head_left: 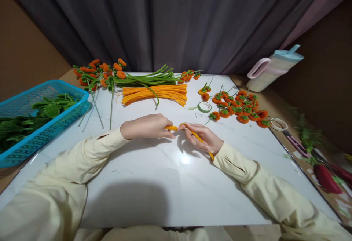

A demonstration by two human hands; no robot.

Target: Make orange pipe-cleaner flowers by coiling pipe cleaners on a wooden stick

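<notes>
Over the middle of the white table (143, 164), my left hand (151, 126) pinches the coiled end of an orange pipe cleaner (198, 137). My right hand (202, 137) holds the same pipe cleaner near the coil, and its loose length runs across the palm and past the wrist. The fingertips of both hands are close together. Beyond them lies a bundle of straight orange pipe cleaners (154, 95), with green pipe cleaners (148, 79) behind it. A roll of green tape (204, 106) lies right of the bundle.
A blue basket (62, 113) of green leaves stands at left. Orange flowers on green stems (104, 68) lie at back left; several small orange pieces (243, 109) lie at right. A lidded cup (271, 68) stands at back right, scissors (295, 142) and a red-handled tool (327, 178) at right.
</notes>
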